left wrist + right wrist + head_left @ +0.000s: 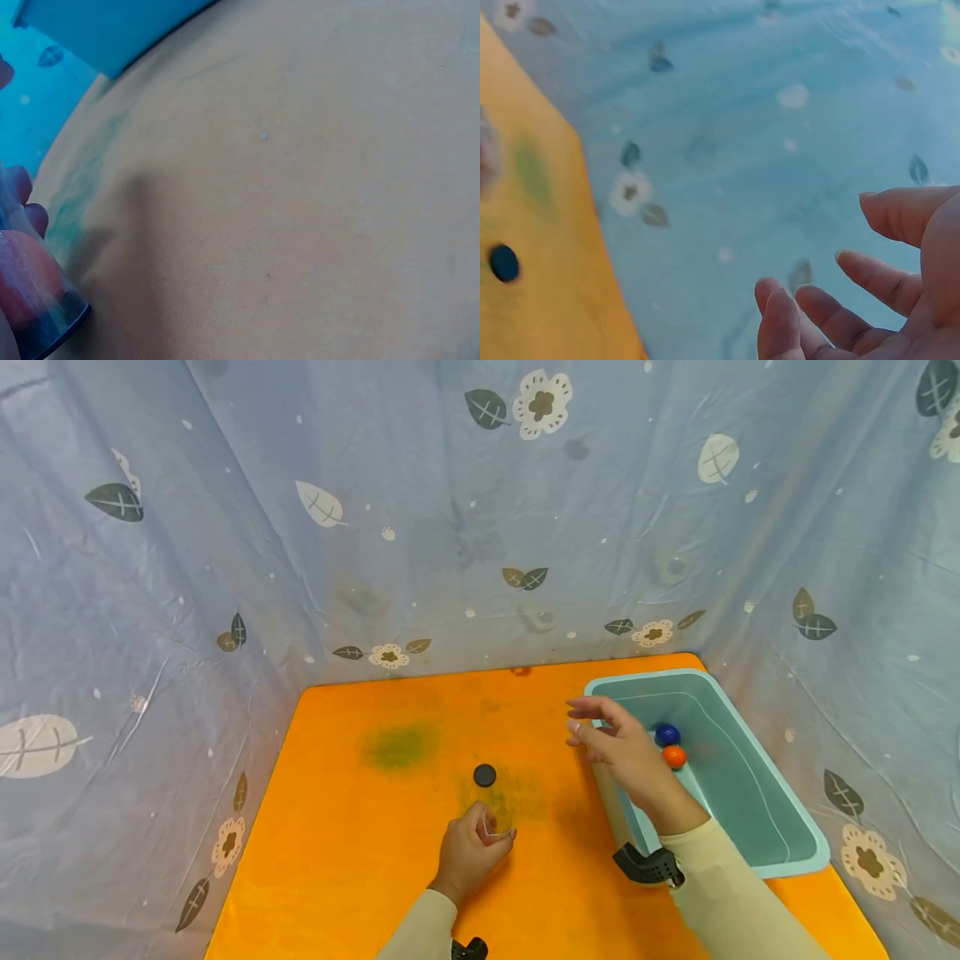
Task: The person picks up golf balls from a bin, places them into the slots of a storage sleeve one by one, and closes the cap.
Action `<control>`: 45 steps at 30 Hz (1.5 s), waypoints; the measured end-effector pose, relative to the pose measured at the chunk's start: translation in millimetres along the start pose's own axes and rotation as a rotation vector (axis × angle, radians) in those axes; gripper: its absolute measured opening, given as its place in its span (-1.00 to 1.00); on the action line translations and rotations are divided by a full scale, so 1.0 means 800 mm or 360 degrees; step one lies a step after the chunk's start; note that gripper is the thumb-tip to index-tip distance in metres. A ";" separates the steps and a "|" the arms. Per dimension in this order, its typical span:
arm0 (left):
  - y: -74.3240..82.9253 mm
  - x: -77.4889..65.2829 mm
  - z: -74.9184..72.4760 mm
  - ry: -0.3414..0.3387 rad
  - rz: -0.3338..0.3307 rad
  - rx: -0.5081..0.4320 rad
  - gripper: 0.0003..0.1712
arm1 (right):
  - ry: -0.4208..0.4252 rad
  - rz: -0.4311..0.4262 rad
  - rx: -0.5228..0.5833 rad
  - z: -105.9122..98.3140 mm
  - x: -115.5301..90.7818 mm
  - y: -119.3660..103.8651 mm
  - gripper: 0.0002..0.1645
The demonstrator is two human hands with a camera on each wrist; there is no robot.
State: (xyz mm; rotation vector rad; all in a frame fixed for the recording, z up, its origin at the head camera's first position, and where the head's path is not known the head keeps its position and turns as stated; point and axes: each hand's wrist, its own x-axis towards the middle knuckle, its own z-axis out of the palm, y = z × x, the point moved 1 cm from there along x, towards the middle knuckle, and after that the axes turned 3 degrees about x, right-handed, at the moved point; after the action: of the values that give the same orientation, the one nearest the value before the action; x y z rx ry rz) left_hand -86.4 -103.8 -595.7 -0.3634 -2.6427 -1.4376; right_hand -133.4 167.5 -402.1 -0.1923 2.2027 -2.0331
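My left hand (471,852) grips a small clear container (497,820) near the table's front middle. In the left wrist view the container (56,319) shows at the lower left with a dark edge. A reddish rounded shape shows through its wall; whether it is a finger or something inside, I cannot tell. A round black disc (484,775), like a lid, lies just beyond that hand. Over the left rim of the light-blue bin (765,760) hovers my right hand (626,752), fingers loosely bent and holding nothing. A blue ball (667,734) and an orange ball (675,757) lie inside the bin.
The orange tabletop (337,835) has a green stain (401,746) left of the middle. A blue-grey curtain (450,527) with leaves and flowers hangs behind the table and along both sides. The bin stands at the table's right side.
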 end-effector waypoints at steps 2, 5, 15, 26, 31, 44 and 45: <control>0.000 0.000 0.001 -0.0006 -0.0013 -0.0018 -0.56 | 0.0044 0.0032 0.0038 -0.020 0.008 -0.004 -0.33; 0.000 -0.002 0.001 -0.0013 -0.0032 -0.0035 -0.55 | 0.0113 0.0083 0.0085 -0.048 0.020 -0.004 -0.26; -0.005 -0.007 0.007 -0.0020 -0.0091 -0.0053 -0.53 | 0.0272 0.0407 0.0334 -0.119 0.060 0.049 -0.02; -0.004 -0.001 0.007 0.0017 -0.0032 0.0041 -0.54 | 0.0388 0.0859 0.0564 -0.159 0.068 0.097 0.22; -0.003 0.002 0.006 0.0009 -0.0029 0.0017 -0.54 | 0.0460 0.1011 0.0632 -0.167 0.070 0.106 0.20; -0.001 0.003 0.006 -0.0006 -0.0026 0.0003 -0.56 | 0.0441 0.1140 0.0470 -0.172 0.073 0.129 0.20; -0.001 0.002 0.006 -0.0008 -0.0027 0.0004 -0.55 | 0.0442 0.1138 0.0466 -0.172 0.074 0.132 0.20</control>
State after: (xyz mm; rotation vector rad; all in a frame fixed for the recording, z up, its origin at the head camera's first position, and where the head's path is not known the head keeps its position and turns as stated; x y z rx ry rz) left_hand -88.5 -99.8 -599.1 -0.3462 -2.6579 -1.4398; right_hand -217.3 299.8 -497.2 0.8258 1.6873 -1.9700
